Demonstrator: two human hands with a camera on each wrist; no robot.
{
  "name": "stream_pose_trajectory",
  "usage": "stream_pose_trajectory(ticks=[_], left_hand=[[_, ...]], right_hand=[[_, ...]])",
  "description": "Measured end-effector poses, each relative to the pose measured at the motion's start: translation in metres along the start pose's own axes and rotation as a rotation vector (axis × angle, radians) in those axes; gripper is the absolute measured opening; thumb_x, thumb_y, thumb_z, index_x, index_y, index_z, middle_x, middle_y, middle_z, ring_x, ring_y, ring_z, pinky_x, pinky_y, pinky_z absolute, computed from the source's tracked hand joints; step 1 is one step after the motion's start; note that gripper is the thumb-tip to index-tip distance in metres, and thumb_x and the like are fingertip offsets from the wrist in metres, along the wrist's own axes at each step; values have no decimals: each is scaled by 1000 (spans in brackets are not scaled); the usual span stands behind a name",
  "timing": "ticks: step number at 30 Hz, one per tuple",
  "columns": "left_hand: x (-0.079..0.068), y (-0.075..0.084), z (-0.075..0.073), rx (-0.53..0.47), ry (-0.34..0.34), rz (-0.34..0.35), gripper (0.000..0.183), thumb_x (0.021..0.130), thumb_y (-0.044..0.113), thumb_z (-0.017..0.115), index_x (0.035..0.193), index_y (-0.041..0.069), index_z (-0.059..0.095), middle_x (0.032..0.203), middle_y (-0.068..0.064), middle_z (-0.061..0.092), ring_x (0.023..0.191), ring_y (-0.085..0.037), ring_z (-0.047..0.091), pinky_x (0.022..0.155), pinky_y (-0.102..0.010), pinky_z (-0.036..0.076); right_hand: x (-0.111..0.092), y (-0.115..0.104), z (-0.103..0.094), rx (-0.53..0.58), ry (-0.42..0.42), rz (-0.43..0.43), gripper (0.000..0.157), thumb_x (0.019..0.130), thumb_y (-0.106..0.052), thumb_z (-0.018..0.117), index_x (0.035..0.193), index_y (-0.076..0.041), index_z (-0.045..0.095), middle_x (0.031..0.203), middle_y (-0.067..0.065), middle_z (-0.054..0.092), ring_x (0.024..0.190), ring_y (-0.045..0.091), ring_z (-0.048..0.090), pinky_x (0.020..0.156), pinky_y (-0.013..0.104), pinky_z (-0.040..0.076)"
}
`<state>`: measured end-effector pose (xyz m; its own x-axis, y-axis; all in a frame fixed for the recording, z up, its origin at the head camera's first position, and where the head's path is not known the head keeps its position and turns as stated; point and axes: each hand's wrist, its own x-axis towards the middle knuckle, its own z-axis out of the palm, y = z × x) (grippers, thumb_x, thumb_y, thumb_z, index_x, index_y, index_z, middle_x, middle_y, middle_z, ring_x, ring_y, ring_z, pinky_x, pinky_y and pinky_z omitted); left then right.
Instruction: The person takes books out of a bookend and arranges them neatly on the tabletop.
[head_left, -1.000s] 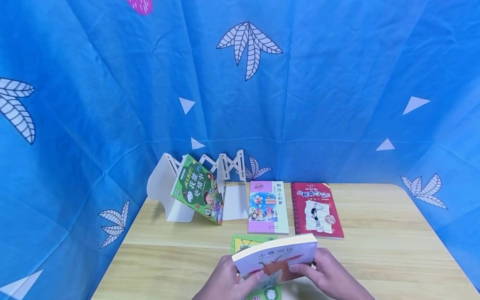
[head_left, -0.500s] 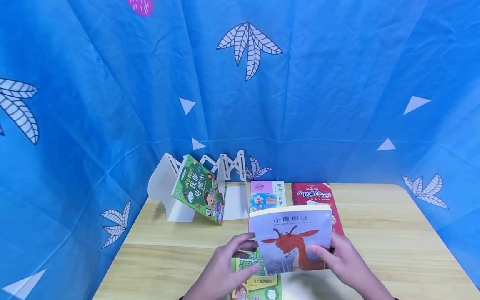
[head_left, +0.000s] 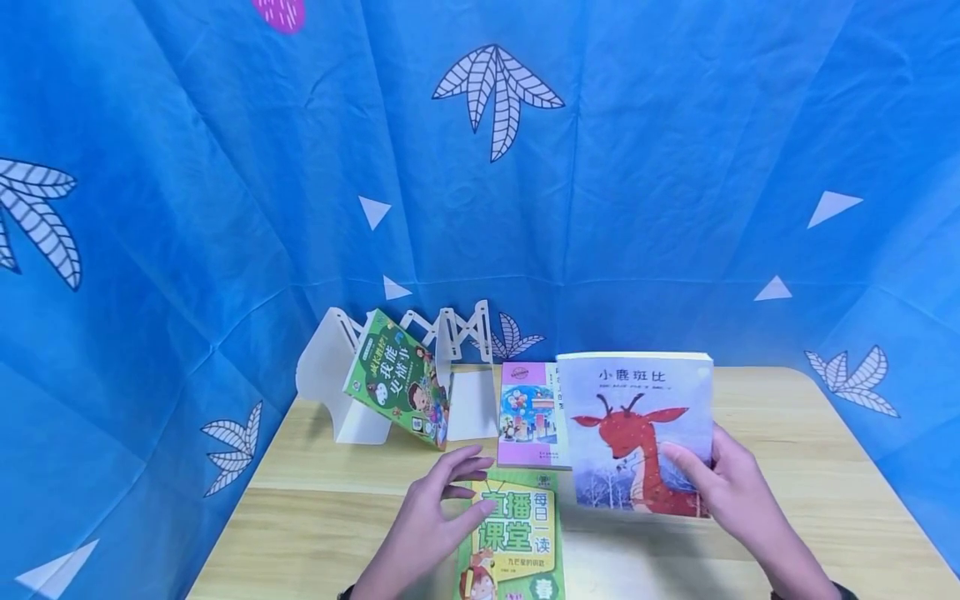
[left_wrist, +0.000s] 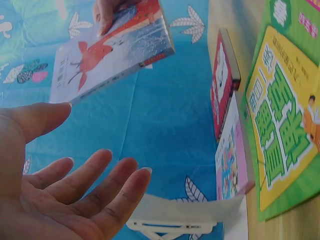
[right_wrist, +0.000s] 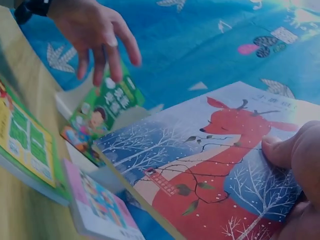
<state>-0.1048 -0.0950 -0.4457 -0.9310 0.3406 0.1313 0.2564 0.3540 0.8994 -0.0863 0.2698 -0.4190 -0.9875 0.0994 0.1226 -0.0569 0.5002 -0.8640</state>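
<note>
My right hand [head_left: 731, 483] holds a book with a red deer on its cover [head_left: 630, 442], thumb on the front and the other fingers behind. The deer book is raised above the table, covering most of the red book behind it. My left hand [head_left: 438, 512] hovers over the left edge of a green and yellow book [head_left: 517, 542], fingers spread and slightly bent, with nothing in it. The left wrist view shows that palm [left_wrist: 65, 200] apart from the deer book [left_wrist: 115, 50].
A white extendable book rack [head_left: 330, 375] stands at the back left, with a green book [head_left: 401, 379] leaning in it. Right of the rack lies a pink and white book [head_left: 528, 417]. In the left wrist view the red book [left_wrist: 225, 80] shows beyond it. Blue cloth [head_left: 637, 208] hangs behind the table.
The deer book, first held in both hands, has moved right and up with my right hand. My left hand has let go and shifted left, uncovering the green and yellow book.
</note>
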Motion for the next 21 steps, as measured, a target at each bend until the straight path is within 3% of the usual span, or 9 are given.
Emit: stream_pose_trajectory(ticks=[5, 9, 17, 21], left_hand=[[-1, -1, -5, 1, 100, -51, 64, 89, 19, 81, 146, 25, 53, 136, 4, 70, 121, -20, 68, 99, -27, 61], [-1, -5, -9, 21, 168, -34, 65, 87, 12, 82, 145, 26, 54, 134, 5, 71, 119, -19, 70, 98, -28, 62], [-4, -13, -14, 46, 251, -6, 60, 88, 11, 81, 142, 20, 57, 134, -1, 72, 119, -24, 70, 96, -31, 63], [-3, -15, -17, 30, 287, 4, 58, 88, 11, 81, 141, 18, 59, 135, -5, 71, 121, -27, 69, 96, -33, 64]], right_hand=[[7, 7, -15, -48, 7, 49, 47, 105, -30, 62, 142, -3, 52, 125, 26, 71, 88, -1, 72, 72, 28, 67], [12, 13, -24, -51, 23, 48, 49, 105, -32, 62, 144, -4, 51, 124, 26, 72, 85, -3, 71, 69, 23, 65], [21, 27, -43, -56, 25, 63, 54, 106, -35, 60, 147, -4, 47, 108, 1, 78, 81, -2, 72, 65, 26, 66], [26, 35, -52, -62, 18, 85, 56, 107, -38, 57, 148, -2, 45, 109, 4, 78, 80, -2, 73, 64, 28, 66]])
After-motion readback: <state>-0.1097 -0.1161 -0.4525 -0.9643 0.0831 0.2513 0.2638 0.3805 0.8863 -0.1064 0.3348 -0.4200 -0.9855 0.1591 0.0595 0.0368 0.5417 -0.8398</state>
